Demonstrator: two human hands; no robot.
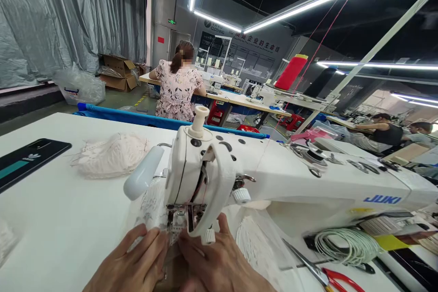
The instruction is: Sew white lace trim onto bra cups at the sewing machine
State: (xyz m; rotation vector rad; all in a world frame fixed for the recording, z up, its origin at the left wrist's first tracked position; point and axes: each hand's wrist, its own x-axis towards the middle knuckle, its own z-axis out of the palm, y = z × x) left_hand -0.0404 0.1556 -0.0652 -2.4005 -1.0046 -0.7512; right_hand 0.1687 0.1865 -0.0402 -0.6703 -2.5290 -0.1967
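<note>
Head view: sewing machine (273,182) hides needle; hands (178,260) cropped.

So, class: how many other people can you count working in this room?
3: one seated person with their back to us at the far table, and two people at the right edge. Others may be hidden behind machines.

A dark phone (25,160) lies on the white table (61,219) at 9 o'clock. A heap of pale lace pieces (111,155) sits just right of it. At 5 o'clock, red-handled scissors (328,276) rest beside a coil of white cord (345,245). A red thread cone (291,72) stands at 1 o'clock. At 12 o'clock a person in a floral dress (178,89) sits facing away. Cardboard boxes (118,73) sit at 11 o'clock by the grey curtain (68,13). 2 seated people (393,134) work at 3 o'clock.
</note>
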